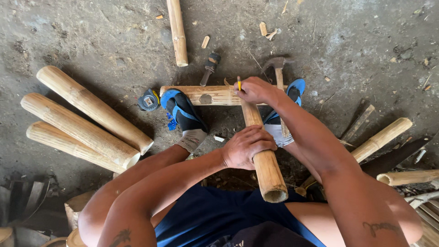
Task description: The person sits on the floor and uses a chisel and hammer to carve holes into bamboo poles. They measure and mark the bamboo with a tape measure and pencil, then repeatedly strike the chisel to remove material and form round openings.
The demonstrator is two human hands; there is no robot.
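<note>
Head view, looking down on a seated person at work on a dirt floor. The left hand [247, 147] was closed around a short bamboo pole [264, 160], gripping it near the mid-length; the pole ran from an open cut end just below that hand up to a horizontal bamboo crosspiece [208, 95], which it met end-on. The right hand [256, 90] was closed on a yellow pencil [238, 83], held upright with its tip at the junction of pole and crosspiece, directly above the left hand. A round hole showed in the crosspiece to the left of the right hand. Both feet, in blue sandals [180, 110] over socks, rested on the crosspiece, one to each side of the right hand. Just beyond the right hand lay a hammer [278, 68] and a chisel [209, 67]; a tape measure [149, 100] lay at the crosspiece's far left end. Three thick bamboo lengths [87, 123] lay side by side well to the left of the left hand, and a further bamboo piece [177, 31] lay beyond the chisel. More bamboo pieces [382, 137] lay to the right of both hands.
</note>
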